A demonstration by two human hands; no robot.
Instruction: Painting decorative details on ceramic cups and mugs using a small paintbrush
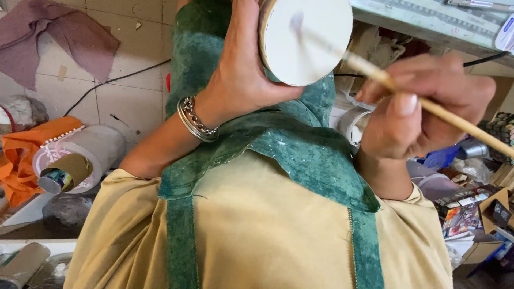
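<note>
The person's left hand [243, 64] is gripping a round white disc [305, 40], which looks like the flat end of a short drum or roll, with the fingers wrapped behind it and the thumb curled under its lower edge. The disc is sitting at about twelve o'clock in the view, lifted close to the face and tilted so its pale face is turned toward the right hand, likely to give a clear surface to work on. A silver chain bracelet [195, 120] is hanging on the left wrist.

The right hand [423, 109], at roughly two o'clock, is pinching a thin wooden brush handle [417, 99] between thumb and curled fingers, held as one holds a pen. The handle is running up toward eleven o'clock, and its blurred tip [297, 22] is touching or hovering just at the disc's face; I cannot tell which. The far end is trailing off toward four o'clock.

Below both hands, a green cloth [300, 144] is draping over a tan garment, perhaps to catch drips, since pale flecks are showing on it.

At nine o'clock on the floor, a pale roll with a cardboard core [75, 160] is lying beside orange fabric [21, 155]. A black cable [107, 85] is crossing the tiles.
</note>
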